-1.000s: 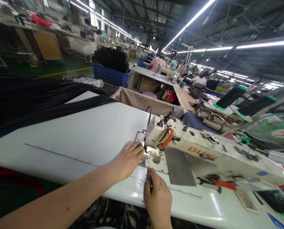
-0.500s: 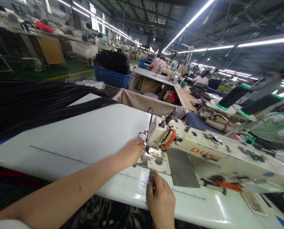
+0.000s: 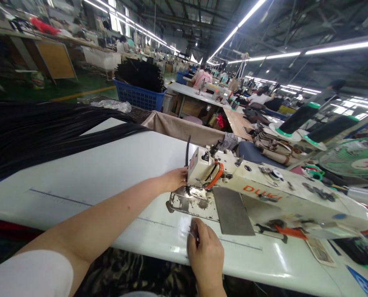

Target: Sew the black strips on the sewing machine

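My left hand (image 3: 175,180) reaches behind the needle end of a white sewing machine (image 3: 248,181). Its fingertips are closed at the lower end of a narrow black strip (image 3: 188,151), which stands upright beside the machine head; the machine partly hides the grip. Near the front edge of the white table (image 3: 116,165), my right hand (image 3: 207,251) rests with curled fingers around a small pointed metal tool (image 3: 192,232), mostly hidden in the palm. Between the hands lies the worn metal needle plate (image 3: 184,203), with the presser foot above it.
Long black strips (image 3: 48,136) are heaped over the table's left side. Beyond are a beige cloth-lined bin (image 3: 178,128) and a blue basket (image 3: 140,97) of black pieces. Thread cones (image 3: 300,119) and a green fan (image 3: 354,159) stand at right. Other people sit at machines farther back.
My left hand has moved away from me, behind the needle area. The black strip, bent over in a loop before, now stands nearly straight. My right hand stays much the same; the view has shifted slightly.
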`<state>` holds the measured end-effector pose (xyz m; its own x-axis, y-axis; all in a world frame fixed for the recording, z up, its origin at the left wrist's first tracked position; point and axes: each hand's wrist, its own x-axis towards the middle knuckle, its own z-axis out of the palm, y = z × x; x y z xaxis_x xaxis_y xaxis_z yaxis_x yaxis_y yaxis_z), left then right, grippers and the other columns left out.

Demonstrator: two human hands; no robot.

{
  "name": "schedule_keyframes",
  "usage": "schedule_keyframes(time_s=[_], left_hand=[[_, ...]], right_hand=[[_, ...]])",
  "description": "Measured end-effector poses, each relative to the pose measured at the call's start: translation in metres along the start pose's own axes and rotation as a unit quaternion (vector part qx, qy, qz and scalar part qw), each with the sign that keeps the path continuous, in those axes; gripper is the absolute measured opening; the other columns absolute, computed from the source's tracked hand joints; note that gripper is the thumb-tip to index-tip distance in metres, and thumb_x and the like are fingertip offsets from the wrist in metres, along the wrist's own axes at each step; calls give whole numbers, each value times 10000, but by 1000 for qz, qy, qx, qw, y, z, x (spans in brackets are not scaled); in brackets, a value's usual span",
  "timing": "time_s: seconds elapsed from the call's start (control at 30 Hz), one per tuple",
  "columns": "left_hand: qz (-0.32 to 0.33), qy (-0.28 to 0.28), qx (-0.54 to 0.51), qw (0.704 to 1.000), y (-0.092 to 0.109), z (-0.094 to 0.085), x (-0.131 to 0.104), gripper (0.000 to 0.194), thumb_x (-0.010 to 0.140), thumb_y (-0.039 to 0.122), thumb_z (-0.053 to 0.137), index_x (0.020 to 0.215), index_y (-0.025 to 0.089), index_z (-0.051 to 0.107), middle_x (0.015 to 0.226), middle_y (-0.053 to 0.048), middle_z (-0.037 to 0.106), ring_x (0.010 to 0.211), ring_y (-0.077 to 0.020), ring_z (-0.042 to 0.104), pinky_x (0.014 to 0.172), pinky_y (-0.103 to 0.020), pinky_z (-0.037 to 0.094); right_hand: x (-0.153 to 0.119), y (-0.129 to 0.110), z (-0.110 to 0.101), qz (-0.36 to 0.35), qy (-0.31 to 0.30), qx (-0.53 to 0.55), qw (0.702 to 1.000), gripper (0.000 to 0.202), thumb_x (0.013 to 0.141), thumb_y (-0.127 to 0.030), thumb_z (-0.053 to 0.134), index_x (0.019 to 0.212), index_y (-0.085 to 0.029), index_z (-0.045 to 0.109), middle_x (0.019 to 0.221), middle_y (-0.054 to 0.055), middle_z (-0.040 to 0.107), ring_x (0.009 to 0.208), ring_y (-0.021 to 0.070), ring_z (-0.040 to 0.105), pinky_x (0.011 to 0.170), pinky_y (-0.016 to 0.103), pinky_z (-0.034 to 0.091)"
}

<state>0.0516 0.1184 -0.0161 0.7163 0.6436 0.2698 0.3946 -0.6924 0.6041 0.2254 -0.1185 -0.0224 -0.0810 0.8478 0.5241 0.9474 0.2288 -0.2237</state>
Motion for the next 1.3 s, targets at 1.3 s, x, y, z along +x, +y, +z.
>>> schedule_keyframes(time_s=[1.3], left_hand=[[-221,51,81,970,108,26,-70,205,925,229,593,1082,171,711,1097,-94,650,935,-205,681,889,-318,565]], right_hand=[[-1,-7,1,23,-7,16,1000,317,881,-111,506,1170,-193,604,869,37,668,793,213,606,732,315,426]])
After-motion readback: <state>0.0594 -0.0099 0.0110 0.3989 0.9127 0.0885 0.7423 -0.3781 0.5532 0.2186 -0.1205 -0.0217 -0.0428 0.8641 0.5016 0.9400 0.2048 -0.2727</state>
